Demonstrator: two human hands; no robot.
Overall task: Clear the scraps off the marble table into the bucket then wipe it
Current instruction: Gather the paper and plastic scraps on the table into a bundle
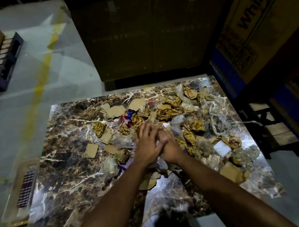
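Observation:
The marble table (64,173) is littered with scraps: torn cardboard pieces (115,111), crumpled gold wrappers (99,128) and clear plastic film (214,111), mostly over its middle and right side. My two hands meet at the table's centre. My left hand (146,145) lies with straight fingers over my right hand (168,148), whose curled fingers hold a clump of plastic scraps (160,163) pressed between both hands. A clear bucket-like bin (10,201) stands on the floor at the table's left edge, with a checked cloth (25,187) in it.
Large cardboard boxes (139,33) stand behind the table, and more printed boxes (256,24) on the right. A dark pallet (1,64) lies far left. A yellow line (40,79) runs across the grey floor.

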